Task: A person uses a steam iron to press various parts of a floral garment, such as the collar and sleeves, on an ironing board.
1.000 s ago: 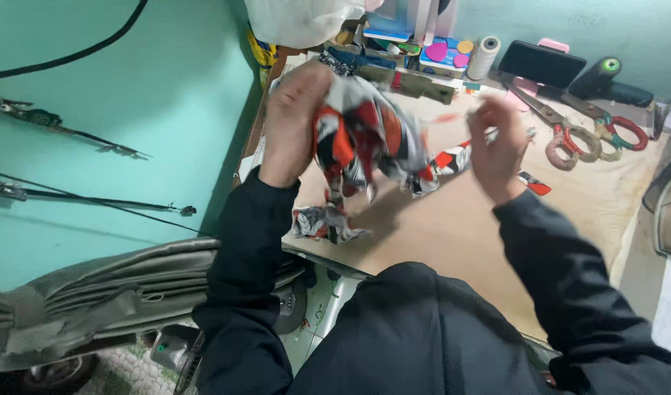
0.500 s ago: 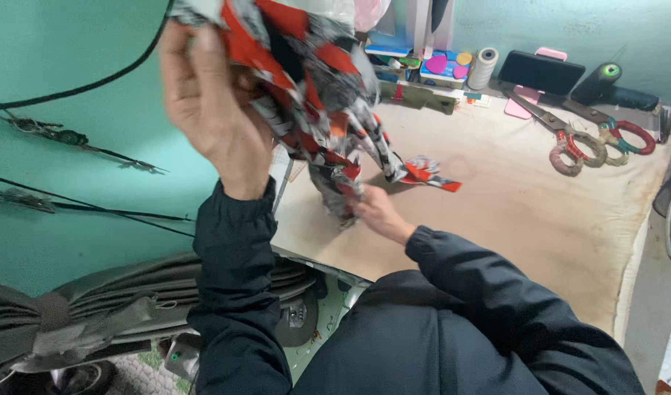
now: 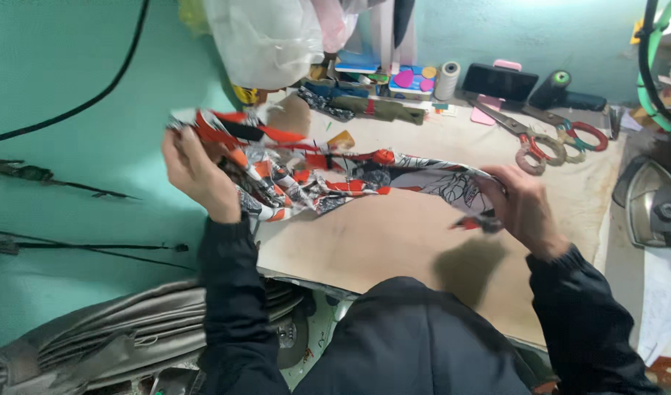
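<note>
2 hands stretch a printed orange, black and white cloth [image 3: 328,172] just above the counter [image 3: 394,234]. At the cloth's one end the left hand [image 3: 196,172] is closed on a bunched edge; at its other end the right hand [image 3: 522,208] pinches the pale tip. Beyond the cloth lie 2 scissors [image 3: 540,139].

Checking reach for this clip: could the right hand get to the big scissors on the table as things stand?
Probably yes. The right hand is busy gripping the patterned cloth, but the scissors lie just beyond it on bare table, with nothing between. It would have to let go first.
</note>
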